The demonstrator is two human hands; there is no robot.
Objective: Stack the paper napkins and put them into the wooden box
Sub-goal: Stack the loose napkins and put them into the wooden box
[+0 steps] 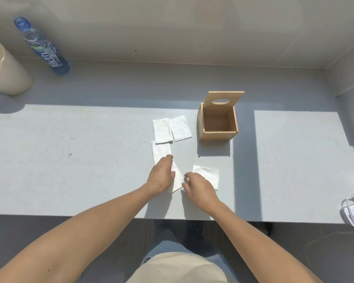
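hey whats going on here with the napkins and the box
A person is gathering paper napkins on a grey table. The left hand presses flat on one napkin, and the right hand rests on the edge of another. Two more napkins lie side by side further back. The wooden box stands open and empty, lid up; nothing is stacked yet.

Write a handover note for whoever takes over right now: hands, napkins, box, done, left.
Left hand: flat on the near-left white paper napkin, not gripping.
Right hand: fingers curled at the near-right white napkin; grip unclear.
Two more white napkins lie side by side left of the open wooden box, which looks empty.
Done: nothing stacked.
Left: stack all four, place in box.
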